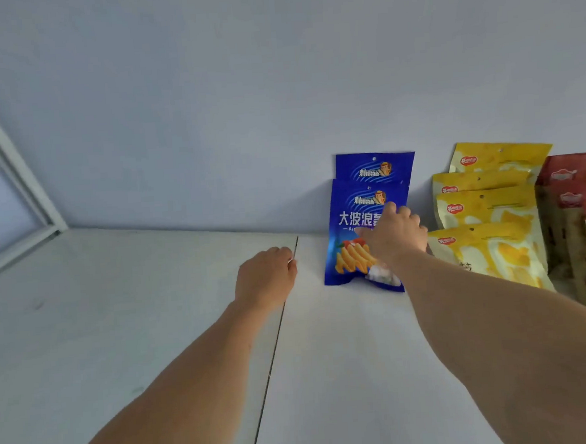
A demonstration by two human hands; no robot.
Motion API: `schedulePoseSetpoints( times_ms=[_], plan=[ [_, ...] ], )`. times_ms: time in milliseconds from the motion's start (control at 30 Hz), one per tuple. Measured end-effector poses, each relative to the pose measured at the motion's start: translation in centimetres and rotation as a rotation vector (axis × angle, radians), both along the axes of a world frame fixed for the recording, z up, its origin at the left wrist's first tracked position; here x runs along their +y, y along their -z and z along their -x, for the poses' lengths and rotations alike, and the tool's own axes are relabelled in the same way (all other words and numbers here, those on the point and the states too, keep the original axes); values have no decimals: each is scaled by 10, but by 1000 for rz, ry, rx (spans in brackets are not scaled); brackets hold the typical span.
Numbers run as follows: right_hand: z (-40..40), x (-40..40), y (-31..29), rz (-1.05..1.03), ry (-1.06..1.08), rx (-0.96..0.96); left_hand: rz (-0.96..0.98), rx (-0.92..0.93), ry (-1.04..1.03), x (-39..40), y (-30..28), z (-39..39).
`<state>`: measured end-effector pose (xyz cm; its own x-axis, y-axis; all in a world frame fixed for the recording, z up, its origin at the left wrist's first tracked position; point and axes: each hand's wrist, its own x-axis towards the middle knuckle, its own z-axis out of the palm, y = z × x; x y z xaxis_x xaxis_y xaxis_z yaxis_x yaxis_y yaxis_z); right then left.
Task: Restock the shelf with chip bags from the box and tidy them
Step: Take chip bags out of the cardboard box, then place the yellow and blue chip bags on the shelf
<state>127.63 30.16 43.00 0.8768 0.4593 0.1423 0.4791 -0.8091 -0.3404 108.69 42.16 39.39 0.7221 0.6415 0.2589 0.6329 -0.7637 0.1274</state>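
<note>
Two blue chip bags stand one behind the other against the back wall of the white shelf (326,340). The front blue bag (349,239) leans on the rear blue bag (374,167). My right hand (393,236) lies against the front bag's face, thumb spread to the left and fingertips touching the print. My left hand (266,278) rests on the shelf to the left of the bags. Its fingers bend loosely down near the seam and hold nothing. The box is out of view.
Several yellow chip bags (490,216) stand in a row right of the blue ones, with red bags (571,198) further right. A dark seam (275,343) splits the shelf boards. A white frame (14,177) runs along the left.
</note>
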Motion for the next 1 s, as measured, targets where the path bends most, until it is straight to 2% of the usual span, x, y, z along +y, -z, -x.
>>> schedulePoseSetpoints(
  times_ms=[167,300,400,700,833,1000],
  plan=[
    [102,-38,9,289,-532,-425,-235,233,-88,-57,-8,98],
    [203,-66,36,293,-903,-534,-250,358,-201,-114,7,197],
    [282,-87,52,307,-1094,-578,-201,431,-292,-164,21,280],
    [528,-150,87,283,-1485,-634,-43,476,-665,-310,65,527],
    [639,-180,111,267,-1598,-636,1,461,-735,-369,87,629],
    [762,-219,148,361,-1670,-582,67,413,-805,-432,114,752]
  ],
)
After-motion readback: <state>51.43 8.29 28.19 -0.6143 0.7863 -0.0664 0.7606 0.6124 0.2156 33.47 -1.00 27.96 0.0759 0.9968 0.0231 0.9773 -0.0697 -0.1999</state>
